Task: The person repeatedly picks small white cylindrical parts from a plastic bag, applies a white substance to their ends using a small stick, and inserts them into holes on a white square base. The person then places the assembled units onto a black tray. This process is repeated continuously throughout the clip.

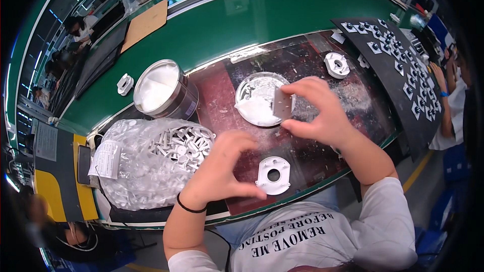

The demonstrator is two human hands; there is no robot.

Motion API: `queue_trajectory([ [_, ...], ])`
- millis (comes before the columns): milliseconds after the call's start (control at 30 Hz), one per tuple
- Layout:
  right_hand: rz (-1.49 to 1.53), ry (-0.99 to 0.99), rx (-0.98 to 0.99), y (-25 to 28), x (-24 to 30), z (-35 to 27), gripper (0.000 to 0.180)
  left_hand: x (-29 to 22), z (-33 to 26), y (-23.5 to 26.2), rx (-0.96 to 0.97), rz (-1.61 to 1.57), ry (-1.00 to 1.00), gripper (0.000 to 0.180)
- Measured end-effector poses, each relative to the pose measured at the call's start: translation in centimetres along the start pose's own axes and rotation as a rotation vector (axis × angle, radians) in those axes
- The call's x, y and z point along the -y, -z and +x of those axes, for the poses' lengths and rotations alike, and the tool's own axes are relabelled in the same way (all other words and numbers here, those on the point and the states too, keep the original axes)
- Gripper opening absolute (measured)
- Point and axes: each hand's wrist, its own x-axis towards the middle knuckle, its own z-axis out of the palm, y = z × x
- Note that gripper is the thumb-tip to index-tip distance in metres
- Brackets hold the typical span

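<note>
Green conveyor belting (242, 25) runs behind a dark, glossy work mat (302, 146) smeared and flecked with white residue. On it, the right hand (322, 116) pinches a small grey scraper (283, 104) between thumb and fingers, its edge loaded with white paste over a shallow dish (257, 95) of the same stuff. The left hand (222, 171) is curled with thumb and forefinger closing toward each other just left of a white plate (273, 175) with a round hole; whether it grips anything I cannot tell, since the fingertips hide the gap. A likely slip is paste dropping off the scraper onto the mat rather than the plate — the mat's mess suggests it is easy to do. The plate lies loose near the mat's front edge, so a nudge from the left thumb could push it off. An open tin (164, 90) of paste and a bag (151, 163) of small white parts sit close to the left forearm — a careless sweep could tip or spill either.
</note>
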Motion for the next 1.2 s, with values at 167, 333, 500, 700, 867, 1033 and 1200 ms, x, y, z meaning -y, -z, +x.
queue_trajectory([
  [167,0.136,0.063,0.167,1.3,-0.9,0.3,0.051,1.0,-0.5,-3.6,0.243,-0.016,0.042,0.088],
  [333,0.173,0.167,0.412,1.9,0.3,0.2,0.047,1.4,-0.9,-4.3,0.08,0.009,0.162,0.09],
  [500,0.115,0.262,0.511,-0.2,1.1,-1.4,0.039,0.8,-0.8,-5.0,0.002,0.084,0.194,0.112],
  [700,-0.016,0.281,0.523,-0.7,1.8,-1.6,0.032,0.4,-1.1,-5.3,-0.018,0.083,0.24,0.117],
  [867,-0.032,0.284,0.556,-0.4,1.9,-1.5,0.029,0.4,-1.0,-5.4,-0.025,0.121,0.213,0.122],
  [1033,-0.052,0.26,0.547,-0.2,2.1,-1.5,0.029,0.1,-0.9,-5.3,-0.011,0.123,0.236,0.121],
  [1200,-0.041,0.262,0.546,-0.3,2.0,-1.5,0.029,0.2,-1.0,-5.5,-0.051,0.105,0.221,0.117],
])
